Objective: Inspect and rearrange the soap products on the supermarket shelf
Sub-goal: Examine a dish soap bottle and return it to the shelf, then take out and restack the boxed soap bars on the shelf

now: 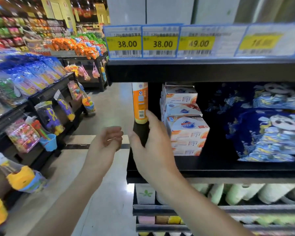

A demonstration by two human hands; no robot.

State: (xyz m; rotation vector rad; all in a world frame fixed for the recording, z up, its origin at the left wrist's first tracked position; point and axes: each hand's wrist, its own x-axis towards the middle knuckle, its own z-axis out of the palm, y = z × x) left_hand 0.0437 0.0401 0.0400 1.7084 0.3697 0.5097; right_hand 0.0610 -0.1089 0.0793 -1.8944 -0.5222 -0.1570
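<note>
An orange soap bottle point(140, 101) with a black cap point(141, 133) stands cap-down at the left end of the middle shelf point(228, 166). My right hand point(152, 150) grips the black cap, thumb on the left and fingers up along the right side. Beside it, to the left, my left hand point(107, 142) hovers with its fingers loosely curled, holding nothing. A stack of white and orange soap boxes point(186, 120) sits just right of the bottle.
Blue patterned packs point(266, 126) fill the right of the same shelf. Yellow price tags point(160, 43) line the shelf edge above. Pale green and white rolls point(237, 193) lie on the shelf below. Toy racks point(41, 116) stand across the aisle floor point(106, 193) at left.
</note>
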